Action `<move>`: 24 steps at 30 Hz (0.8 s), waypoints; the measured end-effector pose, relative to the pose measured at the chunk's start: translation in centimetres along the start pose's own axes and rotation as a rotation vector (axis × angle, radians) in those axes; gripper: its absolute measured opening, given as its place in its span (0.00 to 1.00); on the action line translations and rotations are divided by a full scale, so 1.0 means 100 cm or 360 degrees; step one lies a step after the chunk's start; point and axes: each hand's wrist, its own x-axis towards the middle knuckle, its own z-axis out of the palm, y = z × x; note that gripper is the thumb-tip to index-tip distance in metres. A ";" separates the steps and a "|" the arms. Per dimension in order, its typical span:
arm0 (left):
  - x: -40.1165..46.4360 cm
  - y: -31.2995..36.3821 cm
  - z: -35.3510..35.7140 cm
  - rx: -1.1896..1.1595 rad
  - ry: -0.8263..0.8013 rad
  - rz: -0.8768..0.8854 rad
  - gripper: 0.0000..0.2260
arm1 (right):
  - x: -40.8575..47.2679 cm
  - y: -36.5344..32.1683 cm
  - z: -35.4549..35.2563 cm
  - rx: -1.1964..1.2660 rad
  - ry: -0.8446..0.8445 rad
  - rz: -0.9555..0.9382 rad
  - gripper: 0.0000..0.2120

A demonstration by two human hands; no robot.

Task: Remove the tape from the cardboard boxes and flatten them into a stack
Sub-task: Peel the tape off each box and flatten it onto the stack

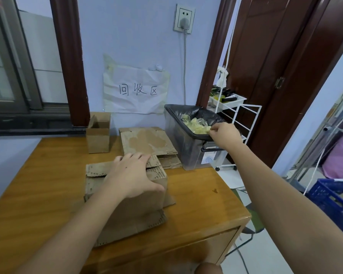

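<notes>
1. The cardboard box (131, 186) you are working on sits at the centre of the frame on the wooden table (48, 184), its top flaps loose and one bottom flap spread flat toward the lower edge of the frame.
2. Your left hand (133, 175) lies on top of this box, fingers straight and spread, palm pressing the flaps, thumb reaching over the right side.
3. Your right hand (224, 134) is at centre right of the frame, over the near rim of the bin (190, 153); its fingertips are pinched together on a bit of yellowish tape (198, 126), though blur hides exactly how much they hold.
4. The bin is a clear plastic tub with a black liner, standing at the table's far right corner with crumpled tape inside.
5. A stack of flattened boxes (149, 143) lies just behind the box you are pressing, touching the bin's left side.
6. A small open box (98, 133) stands upright left of the stack, against the wall.
7. A paper sign (136, 88) with handwritten characters hangs on the wall above the stack.
</notes>
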 end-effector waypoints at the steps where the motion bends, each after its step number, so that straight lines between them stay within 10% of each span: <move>1: -0.001 0.000 0.000 -0.0005 0.0001 -0.0001 0.54 | -0.004 -0.001 -0.002 0.0015 -0.0001 -0.0011 0.16; 14: -0.017 -0.014 -0.030 -0.0076 -0.0297 0.0133 0.55 | -0.099 -0.113 0.005 0.0396 -0.0230 -0.0715 0.16; 24: -0.067 -0.095 -0.035 -0.0611 0.0099 -0.0099 0.19 | -0.133 -0.154 0.041 0.0438 -0.0525 -0.0652 0.24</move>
